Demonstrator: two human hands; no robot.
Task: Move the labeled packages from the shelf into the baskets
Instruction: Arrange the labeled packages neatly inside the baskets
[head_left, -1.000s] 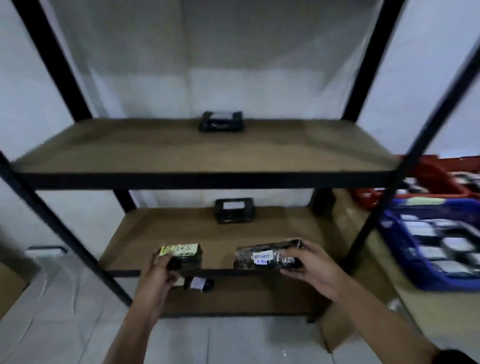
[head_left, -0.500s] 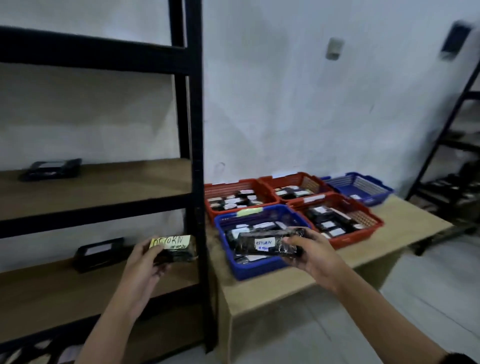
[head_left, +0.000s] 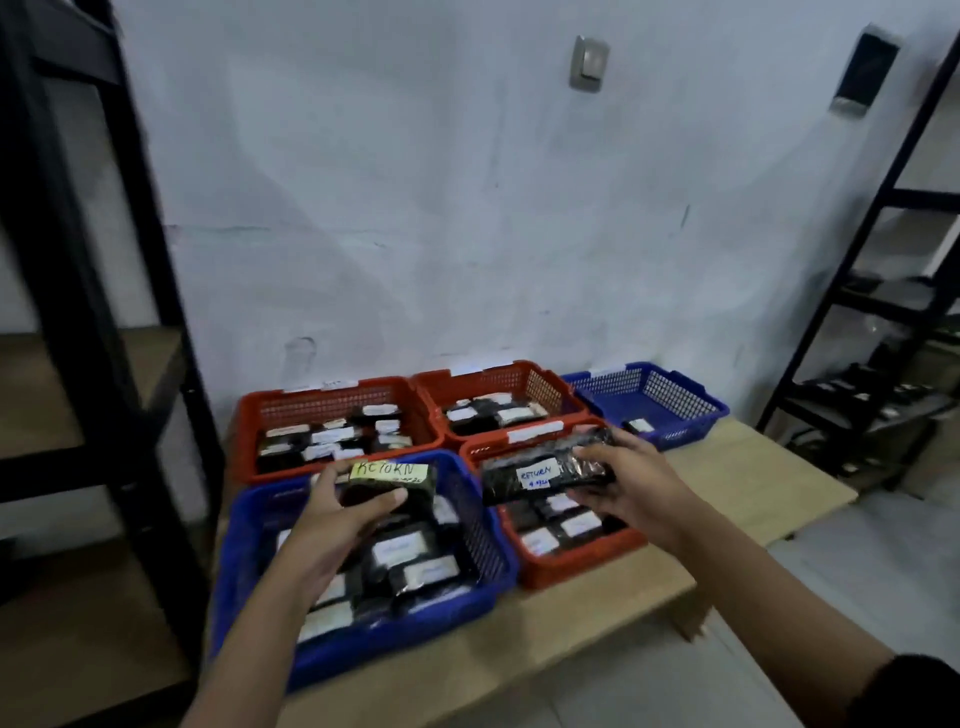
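Hands at frame centre: left hand grips yellow-labelled package over blue basket; right hand grips white-labelled package over red basket.

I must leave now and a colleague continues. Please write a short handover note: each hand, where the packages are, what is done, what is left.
Left hand holds the yellow-label package above the near blue basket.
Right hand holds the white-label package above the near red basket.
Done: both packages carried to the baskets; all five baskets already contain packages.
Left: put both down. No shelf packages show clearly here.
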